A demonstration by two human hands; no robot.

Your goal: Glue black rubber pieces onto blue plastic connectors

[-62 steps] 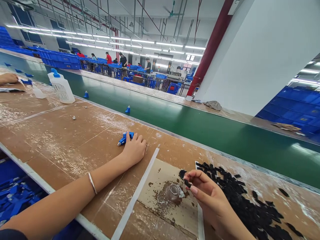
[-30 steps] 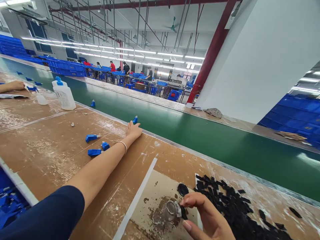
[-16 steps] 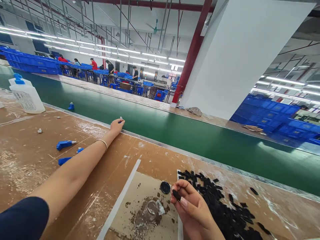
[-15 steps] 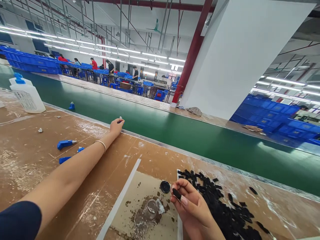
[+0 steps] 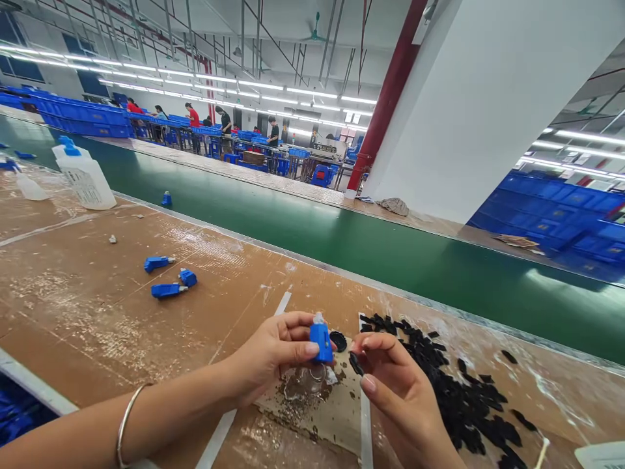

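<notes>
My left hand (image 5: 278, 352) grips a small blue plastic piece (image 5: 321, 342) with a whitish translucent tip pointing up. Close by on the right, my right hand (image 5: 398, 384) pinches a small black strip (image 5: 355, 364) between thumb and fingers. The strip and the blue piece are apart. Below my hands a small clear cup (image 5: 312, 381) stands on a stained board (image 5: 336, 413), partly hidden by my left hand. Behind the blue piece lies a round black cap (image 5: 338, 341). A pile of black strips (image 5: 449, 391) spreads beside my right hand.
Similar blue pieces (image 5: 166, 290) lie on the bench at left, and another blue piece (image 5: 166, 198) sits on the green conveyor belt (image 5: 293, 225). A white bottle (image 5: 85, 176) stands at far left. Blue crates (image 5: 78, 116) and people are in the background.
My left hand has come back from the belt's edge to my right hand, and the blue piece now shows in its grip. My right hand still pinches the black strip.
</notes>
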